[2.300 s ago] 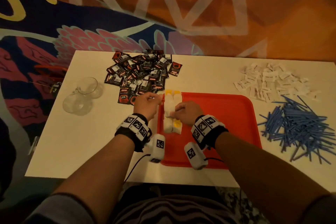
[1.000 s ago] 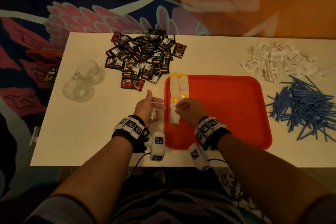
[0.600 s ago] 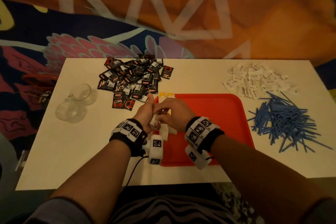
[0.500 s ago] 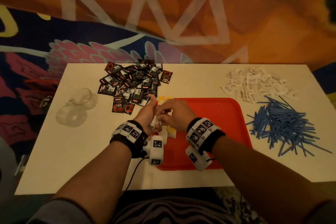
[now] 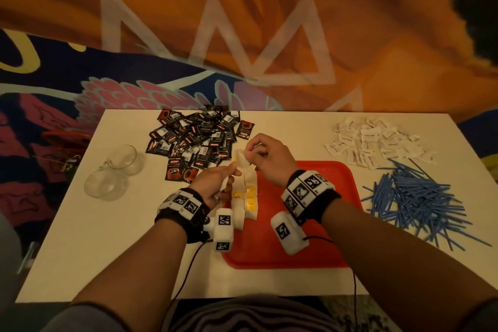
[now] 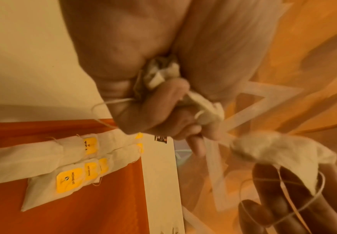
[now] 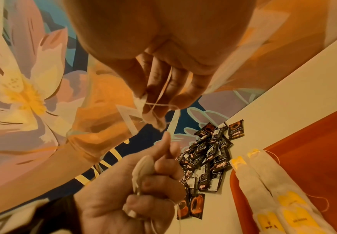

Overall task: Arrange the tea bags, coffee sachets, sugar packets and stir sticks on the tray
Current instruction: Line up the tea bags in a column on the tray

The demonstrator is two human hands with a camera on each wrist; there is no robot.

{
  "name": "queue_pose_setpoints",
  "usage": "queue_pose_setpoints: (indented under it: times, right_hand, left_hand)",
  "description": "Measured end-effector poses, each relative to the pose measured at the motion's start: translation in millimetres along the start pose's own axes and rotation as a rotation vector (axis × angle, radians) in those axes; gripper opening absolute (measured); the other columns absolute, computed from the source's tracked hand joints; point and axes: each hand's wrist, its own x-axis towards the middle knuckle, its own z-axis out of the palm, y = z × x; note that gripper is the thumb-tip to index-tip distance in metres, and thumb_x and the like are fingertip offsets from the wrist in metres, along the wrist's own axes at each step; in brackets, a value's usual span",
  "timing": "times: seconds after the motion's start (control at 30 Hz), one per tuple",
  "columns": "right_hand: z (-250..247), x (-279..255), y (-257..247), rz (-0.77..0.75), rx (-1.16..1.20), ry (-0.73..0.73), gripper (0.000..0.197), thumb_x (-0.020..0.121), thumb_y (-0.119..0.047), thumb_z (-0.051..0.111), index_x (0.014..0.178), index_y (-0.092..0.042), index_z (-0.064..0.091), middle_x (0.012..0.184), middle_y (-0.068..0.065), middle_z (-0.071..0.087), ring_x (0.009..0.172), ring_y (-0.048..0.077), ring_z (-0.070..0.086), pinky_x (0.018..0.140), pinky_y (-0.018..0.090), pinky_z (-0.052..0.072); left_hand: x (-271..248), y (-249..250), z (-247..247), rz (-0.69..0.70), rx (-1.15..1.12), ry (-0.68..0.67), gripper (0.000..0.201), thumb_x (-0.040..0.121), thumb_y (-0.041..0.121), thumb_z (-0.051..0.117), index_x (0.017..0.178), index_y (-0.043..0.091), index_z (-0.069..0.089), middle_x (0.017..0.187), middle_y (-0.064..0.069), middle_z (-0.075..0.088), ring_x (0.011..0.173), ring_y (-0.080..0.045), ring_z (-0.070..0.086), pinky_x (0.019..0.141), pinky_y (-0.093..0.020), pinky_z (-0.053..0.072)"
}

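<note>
Head view, from left to right: two clear glass cups point(image 5: 116, 170) lie on the white table point(image 5: 80, 237) near its left edge. Behind and to their right sits a heap of dark coffee sachets point(image 5: 199, 137). Just right of that heap the left hand point(image 5: 215, 183) is closed in a fist around a bunch of crumpled tea bags point(image 6: 159, 74), strings trailing out between the fingers; the left wrist view shows the bags squeezed in the palm. Above it the right hand point(image 5: 266, 159) is raised off the table and pinches one loose tea bag point(image 5: 241, 160) between thumb and fingertips, its string looped over the fingers point(image 7: 157, 79). Whether that bag is also held by the left fingertips cannot be told.

Beneath both hands the red tray point(image 5: 323, 197) lies on the table's near middle. Along its left side two rows of laid-out tea bags point(image 5: 249, 199) with yellow tags lie flat, overlapping, side by side.

Right of the tray, at the far edge, is a pile of white sugar packets point(image 5: 377, 143); nearer, a heap of blue stir sticks point(image 5: 417, 197) spreads on the table just beside the tray's right rim.
</note>
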Motion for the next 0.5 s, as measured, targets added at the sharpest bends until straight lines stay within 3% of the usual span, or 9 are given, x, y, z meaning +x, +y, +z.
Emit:
queue_pose_setpoints:
  times: [0.07, 0.17, 0.23, 0.27, 0.33, 0.37, 0.43, 0.5]
  right_hand:
    - [-1.5, 3.2, -0.7, 0.003, -0.004, 0.018, 0.023, 0.088, -0.011, 0.067, 0.076, -0.029, 0.058, 0.057, -0.013, 0.062, 0.059, 0.001, 0.056, 0.067, 0.025, 0.045]
    - [-5.9, 6.4, -4.2, -0.007, -0.029, 0.015, 0.023, 0.086, -0.008, 0.065, 0.074, -0.027, 0.061, 0.062, -0.016, 0.060, 0.060, 0.000, 0.053, 0.063, 0.019, 0.042]
    - [-8.4, 9.1, -6.2, -0.007, -0.061, -0.006, 0.024, 0.086, -0.007, 0.064, 0.073, -0.028, 0.062, 0.072, -0.012, 0.063, 0.065, 0.004, 0.055, 0.063, 0.019, 0.043]
    - [-9.5, 10.9, -5.8, -0.007, -0.081, -0.025, 0.025, 0.085, -0.008, 0.064, 0.072, -0.029, 0.063, 0.074, -0.008, 0.065, 0.067, 0.006, 0.056, 0.065, 0.022, 0.045]
    - [-10.6, 13.6, -5.2, 0.008, -0.128, -0.066, 0.022, 0.084, -0.012, 0.066, 0.074, -0.031, 0.064, 0.074, -0.002, 0.068, 0.070, 0.010, 0.059, 0.068, 0.026, 0.046]
    - [-10.9, 14.2, -5.4, 0.018, -0.140, -0.086, 0.019, 0.085, -0.014, 0.067, 0.076, -0.031, 0.064, 0.069, -0.003, 0.066, 0.069, 0.009, 0.060, 0.067, 0.025, 0.046]
    - [-10.4, 14.6, -5.9, 0.037, -0.123, -0.101, 0.012, 0.086, -0.016, 0.068, 0.082, -0.027, 0.064, 0.062, -0.009, 0.064, 0.061, 0.002, 0.059, 0.062, 0.020, 0.044]
    - [-9.0, 14.9, -4.6, 0.044, -0.070, -0.033, 0.008, 0.088, -0.019, 0.068, 0.083, -0.023, 0.062, 0.063, -0.006, 0.066, 0.055, -0.001, 0.059, 0.057, 0.014, 0.043]
  left_hand:
    - [-1.7, 3.9, -2.2, 0.033, -0.026, 0.030, 0.037, 0.098, 0.043, 0.057, 0.084, 0.009, 0.061, 0.057, 0.003, 0.040, 0.043, -0.009, 0.031, 0.033, -0.017, 0.022]
    - [1.0, 9.4, -6.6, 0.188, 0.086, 0.193, 0.042, 0.094, 0.052, 0.059, 0.079, 0.012, 0.062, 0.057, 0.004, 0.039, 0.050, -0.012, 0.034, 0.041, -0.021, 0.028]
    - [0.5, 13.3, -8.5, 0.353, 0.214, 0.259, 0.027, 0.092, 0.044, 0.066, 0.085, 0.019, 0.069, 0.062, 0.005, 0.048, 0.053, -0.011, 0.038, 0.045, -0.023, 0.032]
    - [-1.6, 16.6, -7.8, 0.433, 0.246, 0.226, 0.013, 0.092, 0.036, 0.068, 0.093, 0.023, 0.072, 0.071, 0.007, 0.057, 0.052, -0.008, 0.041, 0.045, -0.023, 0.033]
    - [-6.3, 23.4, -5.5, 0.567, 0.383, 0.122, 0.019, 0.091, 0.023, 0.070, 0.111, 0.025, 0.072, 0.094, 0.009, 0.068, 0.054, 0.002, 0.050, 0.049, -0.018, 0.037]
    - [-8.2, 25.8, -3.8, 0.605, 0.470, 0.080, 0.023, 0.091, 0.020, 0.071, 0.114, 0.020, 0.072, 0.095, 0.011, 0.069, 0.056, 0.006, 0.052, 0.053, -0.016, 0.038]
    - [-10.9, 28.6, -0.6, 0.645, 0.574, 0.055, 0.017, 0.090, 0.016, 0.071, 0.106, 0.010, 0.074, 0.076, 0.016, 0.069, 0.051, 0.009, 0.052, 0.057, -0.015, 0.036]
    - [-8.6, 27.5, 0.5, 0.641, 0.550, 0.076, 0.009, 0.090, 0.014, 0.071, 0.095, 0.008, 0.075, 0.063, 0.019, 0.066, 0.048, 0.007, 0.051, 0.057, -0.021, 0.036]
